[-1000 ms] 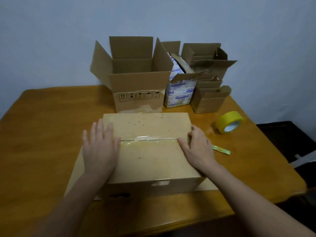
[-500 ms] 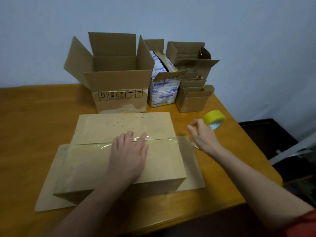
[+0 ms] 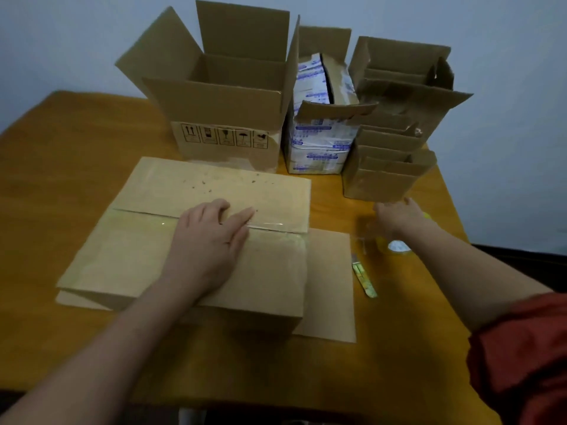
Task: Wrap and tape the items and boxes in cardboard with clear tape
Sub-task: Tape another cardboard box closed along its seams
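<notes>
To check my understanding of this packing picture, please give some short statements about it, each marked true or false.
The left hand lies flat on the wrapped parcel. True.
The big box at the back is taped closed. False: its flaps stand open.
The cutter lies on the table, right of the parcel. True.
The right hand holds the cutter. False: it is stretched out near the tape roll, apart from the cutter.

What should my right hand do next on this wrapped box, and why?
Probably grip the tape roll: the right hand hovers open right by it, while the left hand pins the wrapped box, whose side flap lies flat, untaped.
</notes>
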